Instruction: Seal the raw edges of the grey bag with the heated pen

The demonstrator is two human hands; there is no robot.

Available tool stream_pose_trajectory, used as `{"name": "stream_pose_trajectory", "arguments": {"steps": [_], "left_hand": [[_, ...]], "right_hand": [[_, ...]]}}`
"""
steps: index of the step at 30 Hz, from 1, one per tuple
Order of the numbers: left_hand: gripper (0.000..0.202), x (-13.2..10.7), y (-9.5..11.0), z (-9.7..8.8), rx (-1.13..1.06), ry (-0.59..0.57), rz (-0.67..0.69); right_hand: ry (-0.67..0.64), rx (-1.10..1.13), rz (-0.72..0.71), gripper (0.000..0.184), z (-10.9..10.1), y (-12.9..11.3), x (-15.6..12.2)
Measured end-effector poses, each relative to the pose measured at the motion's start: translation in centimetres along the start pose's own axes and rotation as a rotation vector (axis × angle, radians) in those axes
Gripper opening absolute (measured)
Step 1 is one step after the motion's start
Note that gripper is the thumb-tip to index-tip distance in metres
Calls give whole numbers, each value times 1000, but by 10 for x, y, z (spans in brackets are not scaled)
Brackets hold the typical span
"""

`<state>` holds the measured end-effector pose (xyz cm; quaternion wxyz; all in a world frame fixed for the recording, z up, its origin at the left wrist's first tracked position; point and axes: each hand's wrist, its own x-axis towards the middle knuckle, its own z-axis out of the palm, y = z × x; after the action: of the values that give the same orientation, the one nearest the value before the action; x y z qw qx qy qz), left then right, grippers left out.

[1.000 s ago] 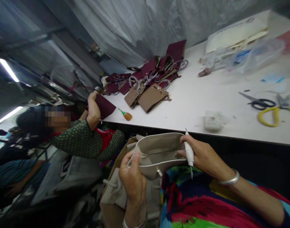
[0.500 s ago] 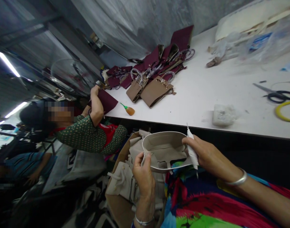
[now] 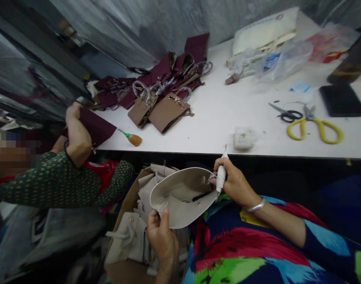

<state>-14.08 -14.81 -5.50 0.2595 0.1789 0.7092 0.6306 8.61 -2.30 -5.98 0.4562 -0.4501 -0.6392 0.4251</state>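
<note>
A small beige handbag (image 3: 180, 197) lies open-mouthed over my lap, just below the table edge. My left hand (image 3: 161, 238) is closed on its near left rim, thumb on top. My right hand (image 3: 232, 181) is closed on a white pen-like tool (image 3: 221, 173) and also pinches the bag's right rim. More beige bags (image 3: 130, 240) sit in a cardboard box under the bag.
A white table (image 3: 227, 114) carries brown and maroon bags (image 3: 165, 90), a small orange bottle (image 3: 134, 139), a white block (image 3: 243, 138), black scissors (image 3: 287, 114), yellow scissors (image 3: 316, 128), a black phone (image 3: 341, 100) and plastic packets (image 3: 281, 59). A person's arm (image 3: 77, 138) in a green dotted sleeve holds a maroon piece at the left.
The view has swung right and down. I turned the beige bag so its mouth faces more to the left, and my left hand shifted lower on its rim. The tool stays in my right hand.
</note>
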Motion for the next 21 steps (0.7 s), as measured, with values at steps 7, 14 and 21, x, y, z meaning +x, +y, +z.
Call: {"name": "stream_pose_trajectory", "arguments": {"steps": [7,14,21], "left_hand": [[27,19,33,-41,222,131,712],[32,52,131,25,690,-658,849],[48,56,174,110,1165,-1394,907]], "right_hand": [[-70,214,-48,25,4,-21,1],[-286,173,-346,25,-10,-37,12],[-396,64,-411,26,-32,-47,28]]}}
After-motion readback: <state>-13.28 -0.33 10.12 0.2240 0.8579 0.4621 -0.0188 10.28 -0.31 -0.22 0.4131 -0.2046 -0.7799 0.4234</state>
